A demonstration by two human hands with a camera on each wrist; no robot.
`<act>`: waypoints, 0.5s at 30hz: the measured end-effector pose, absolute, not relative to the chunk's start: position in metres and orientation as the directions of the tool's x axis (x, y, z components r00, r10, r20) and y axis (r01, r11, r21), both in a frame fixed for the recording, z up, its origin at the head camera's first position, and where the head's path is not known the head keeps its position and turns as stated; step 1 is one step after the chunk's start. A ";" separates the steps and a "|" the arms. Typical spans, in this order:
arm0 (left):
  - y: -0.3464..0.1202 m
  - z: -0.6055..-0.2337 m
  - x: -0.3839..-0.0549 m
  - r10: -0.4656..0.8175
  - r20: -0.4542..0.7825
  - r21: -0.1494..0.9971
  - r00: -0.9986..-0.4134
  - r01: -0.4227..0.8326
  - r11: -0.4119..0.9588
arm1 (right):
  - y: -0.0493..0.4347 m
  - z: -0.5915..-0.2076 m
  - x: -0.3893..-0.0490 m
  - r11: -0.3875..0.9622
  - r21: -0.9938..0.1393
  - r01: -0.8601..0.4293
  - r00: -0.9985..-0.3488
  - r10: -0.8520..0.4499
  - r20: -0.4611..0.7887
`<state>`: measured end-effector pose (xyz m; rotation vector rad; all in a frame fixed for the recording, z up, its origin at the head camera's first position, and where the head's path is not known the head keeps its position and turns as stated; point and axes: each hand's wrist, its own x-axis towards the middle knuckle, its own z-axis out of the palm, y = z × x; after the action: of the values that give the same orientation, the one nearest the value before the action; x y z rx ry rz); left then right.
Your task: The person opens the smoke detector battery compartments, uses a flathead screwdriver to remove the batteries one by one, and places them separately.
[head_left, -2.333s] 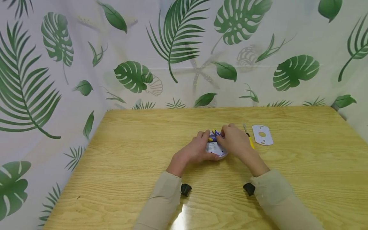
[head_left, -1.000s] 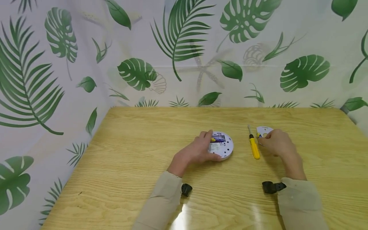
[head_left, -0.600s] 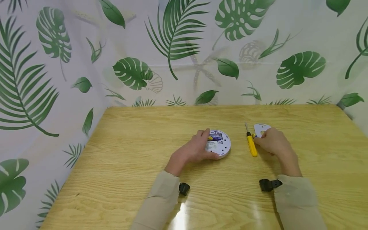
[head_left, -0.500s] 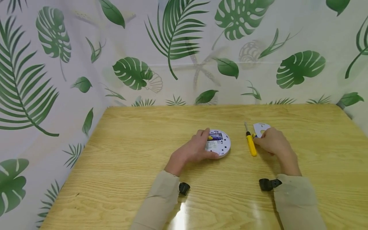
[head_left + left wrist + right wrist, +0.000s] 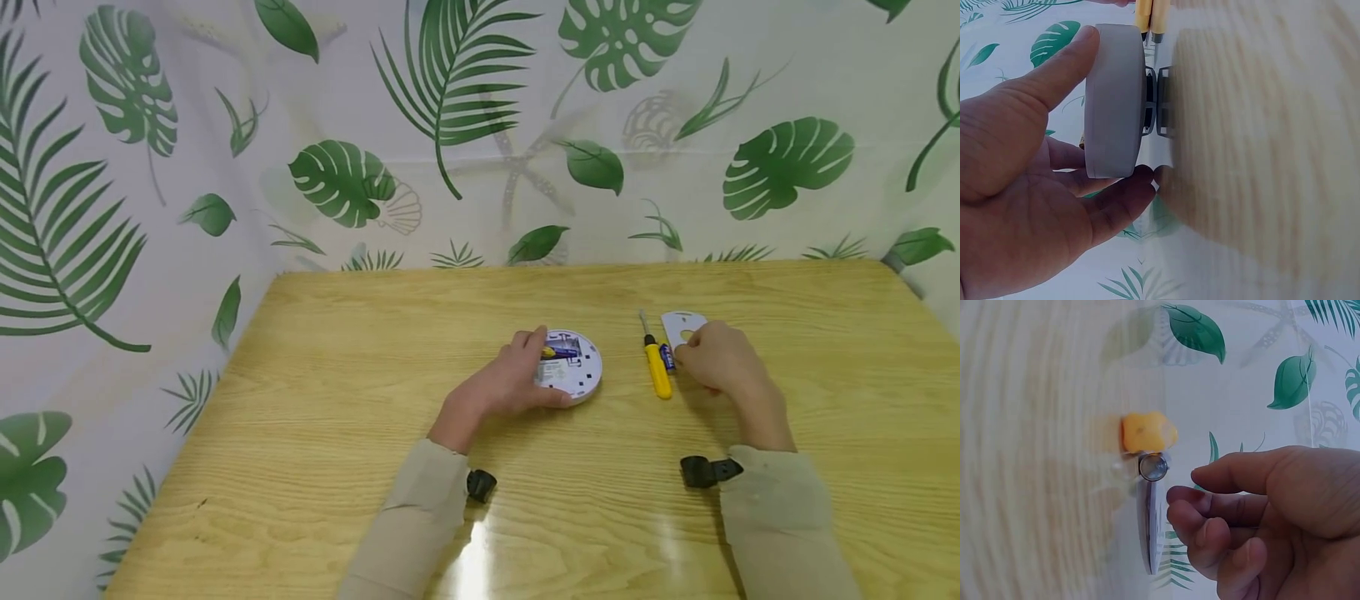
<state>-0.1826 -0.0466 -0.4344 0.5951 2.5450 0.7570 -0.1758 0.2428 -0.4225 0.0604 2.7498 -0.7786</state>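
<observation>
My left hand [image 5: 506,379] grips a round white smoke detector [image 5: 583,379] from its left side, with the underside facing up. A blue and yellow battery [image 5: 561,352] sits in its open compartment; in the left wrist view the thumb and fingers lie around the detector's rim [image 5: 1113,103]. My right hand [image 5: 723,358] hovers beside a loose blue battery [image 5: 667,358], which lies against the yellow handle of a screwdriver [image 5: 657,371]. In the right wrist view the loosely bent fingers stand apart from the battery's round end [image 5: 1154,467].
A white mounting plate [image 5: 677,326] lies behind my right hand, which covers part of it. The wooden table [image 5: 360,358] ends at a leaf-printed cloth [image 5: 465,225] at the back. A black wrist camera [image 5: 699,472] juts from the right sleeve.
My right hand took a battery from the detector over to the screwdriver's side and has let go of it there. The left hand keeps its hold on the smoke detector.
</observation>
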 end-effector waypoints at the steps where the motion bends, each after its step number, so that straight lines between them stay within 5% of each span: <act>1: -0.046 -0.434 -0.183 0.506 -0.265 0.588 -0.821 0.278 0.760 | 0.243 -0.421 -0.175 0.854 -0.507 0.118 -0.960 -0.033 -0.278; 15: -0.045 -0.434 -0.183 0.501 -0.267 0.591 -0.823 0.271 0.760 | 0.188 -0.407 -0.168 0.832 -0.545 -0.101 -0.991 -0.130 -0.015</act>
<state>-0.1826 -0.0452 -0.4342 0.5870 2.5430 0.7650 -0.1682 0.1882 -0.4070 -0.1869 2.9577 -0.8755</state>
